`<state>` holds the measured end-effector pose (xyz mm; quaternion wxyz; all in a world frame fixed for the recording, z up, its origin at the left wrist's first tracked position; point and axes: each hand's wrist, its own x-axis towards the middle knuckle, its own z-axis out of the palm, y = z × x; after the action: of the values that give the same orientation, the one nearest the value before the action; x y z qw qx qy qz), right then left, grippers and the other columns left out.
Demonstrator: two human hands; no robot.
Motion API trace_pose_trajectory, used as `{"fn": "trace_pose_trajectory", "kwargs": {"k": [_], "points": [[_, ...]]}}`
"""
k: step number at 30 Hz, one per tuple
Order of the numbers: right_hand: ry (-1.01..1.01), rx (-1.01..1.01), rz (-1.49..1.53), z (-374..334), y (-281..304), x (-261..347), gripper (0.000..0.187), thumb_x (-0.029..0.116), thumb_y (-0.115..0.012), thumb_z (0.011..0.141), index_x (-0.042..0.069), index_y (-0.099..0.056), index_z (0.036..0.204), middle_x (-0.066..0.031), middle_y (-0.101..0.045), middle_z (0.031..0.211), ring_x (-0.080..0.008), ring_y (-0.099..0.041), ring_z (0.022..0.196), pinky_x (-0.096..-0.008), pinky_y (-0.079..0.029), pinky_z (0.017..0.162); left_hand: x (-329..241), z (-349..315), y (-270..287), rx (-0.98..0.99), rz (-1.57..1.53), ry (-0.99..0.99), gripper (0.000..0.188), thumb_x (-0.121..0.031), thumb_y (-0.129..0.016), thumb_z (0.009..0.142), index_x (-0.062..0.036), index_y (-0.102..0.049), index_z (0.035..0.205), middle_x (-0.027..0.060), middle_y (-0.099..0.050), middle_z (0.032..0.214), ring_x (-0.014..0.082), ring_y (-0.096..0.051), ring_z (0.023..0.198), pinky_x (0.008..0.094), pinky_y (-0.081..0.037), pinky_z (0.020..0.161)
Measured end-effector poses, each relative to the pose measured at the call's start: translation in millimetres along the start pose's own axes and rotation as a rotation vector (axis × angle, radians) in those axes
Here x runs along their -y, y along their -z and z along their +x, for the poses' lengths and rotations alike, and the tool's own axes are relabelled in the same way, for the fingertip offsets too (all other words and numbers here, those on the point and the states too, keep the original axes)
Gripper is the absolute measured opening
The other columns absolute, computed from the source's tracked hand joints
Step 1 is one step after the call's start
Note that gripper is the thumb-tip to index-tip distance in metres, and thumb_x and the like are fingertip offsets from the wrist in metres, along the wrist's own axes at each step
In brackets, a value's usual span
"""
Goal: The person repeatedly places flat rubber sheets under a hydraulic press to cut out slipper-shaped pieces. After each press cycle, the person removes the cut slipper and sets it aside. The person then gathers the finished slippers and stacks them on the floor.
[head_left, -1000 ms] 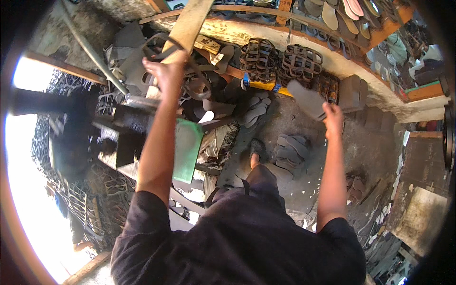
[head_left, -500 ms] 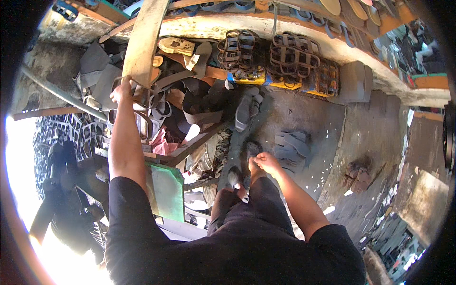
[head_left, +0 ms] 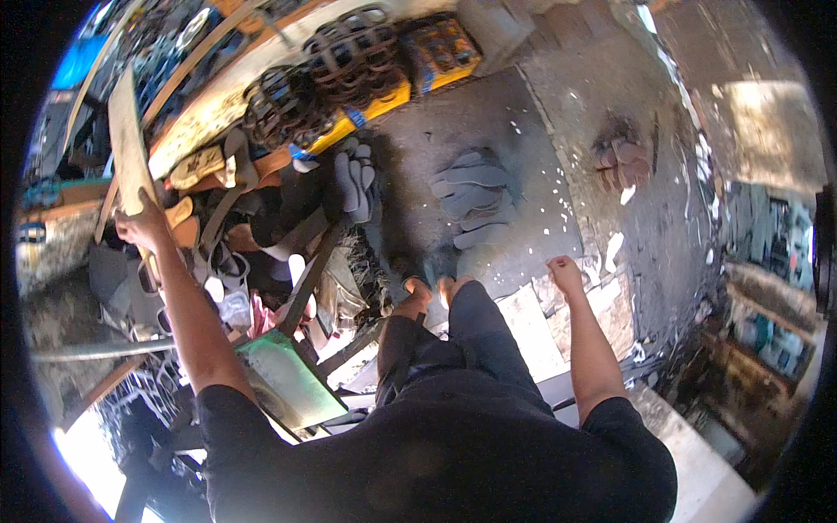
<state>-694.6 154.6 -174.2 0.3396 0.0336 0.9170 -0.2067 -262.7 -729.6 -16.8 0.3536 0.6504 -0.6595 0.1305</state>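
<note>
My left hand [head_left: 144, 227] reaches out to the far left. Its fingers wrap round the lower part of a pale wooden plank [head_left: 129, 148], which stands among leather scraps and sandal parts. Out to the right, my right hand [head_left: 565, 274] hangs over the floor with its fingers curled in and nothing visible in them. Nearest to it lies a heap of grey shoe soles [head_left: 475, 193] on the dark floor mat. Another stack of grey soles [head_left: 354, 183] lies closer to the bench.
Dark strappy sandals [head_left: 349, 57] sit on yellow crates [head_left: 384, 106] along the wall. A green-edged glass panel [head_left: 292, 379] stands by my left side. Brown soles [head_left: 622, 163] lie farther right. White scraps dot the floor around my bare feet [head_left: 418, 295].
My view has swung to the right, and the scene has shifted left. My right hand has moved away from my knee, out to the right. My left hand stays at the plank.
</note>
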Motion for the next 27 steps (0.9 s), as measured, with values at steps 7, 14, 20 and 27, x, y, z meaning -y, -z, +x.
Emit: {"fn": "trace_pose_trajectory", "kwargs": {"k": [7, 14, 20, 27], "points": [[-0.045, 0.115, 0.120, -9, -70, -90, 0.035, 0.031, -0.078, 0.090, 0.002, -0.069, 0.109, -0.0085, -0.072, 0.096, -0.0165, -0.067, 0.076, -0.0320, -0.053, 0.065, -250, -270, 20, 0.661, -0.451, -0.386, 0.083, -0.037, -0.088, 0.083, 0.0053, -0.048, 0.143, 0.0267, -0.058, 0.135, 0.0422, -0.055, 0.126, 0.0500, -0.044, 0.106], [-0.055, 0.263, 0.284, 89, -139, -121, 0.040, 0.037, -0.074, 0.089, 0.002, -0.072, 0.108, -0.0165, -0.074, 0.104, -0.0270, -0.072, 0.095, -0.0377, -0.055, 0.083, -309, -607, -14, 1.369, -0.517, -0.469, 0.108, -0.051, -0.088, 0.076, 0.0041, -0.038, 0.155, 0.0286, -0.044, 0.155, 0.0437, -0.042, 0.143, 0.0488, -0.035, 0.119], [0.079, 0.227, 0.247, 251, -253, -192, 0.041, 0.040, -0.080, 0.087, 0.001, -0.073, 0.096, -0.0080, -0.074, 0.085, -0.0158, -0.069, 0.077, -0.0323, -0.054, 0.073, -341, -790, -95, 1.535, -0.285, -0.822, 0.126, -0.067, -0.086, 0.068, -0.0137, -0.025, 0.163, 0.0239, -0.026, 0.166, 0.0433, -0.019, 0.155, 0.0635, -0.020, 0.122], [-0.099, 0.321, 0.599, 367, -379, -205, 0.070, 0.045, -0.089, 0.080, -0.005, -0.060, 0.121, -0.0131, -0.072, 0.100, -0.0265, -0.072, 0.083, -0.0355, -0.062, 0.069, -330, -897, -202, 1.255, -0.284, -1.156, 0.130, -0.082, -0.079, 0.060, -0.0352, -0.019, 0.166, 0.0091, -0.011, 0.174, 0.0394, -0.002, 0.160, 0.0803, -0.004, 0.116]]}}
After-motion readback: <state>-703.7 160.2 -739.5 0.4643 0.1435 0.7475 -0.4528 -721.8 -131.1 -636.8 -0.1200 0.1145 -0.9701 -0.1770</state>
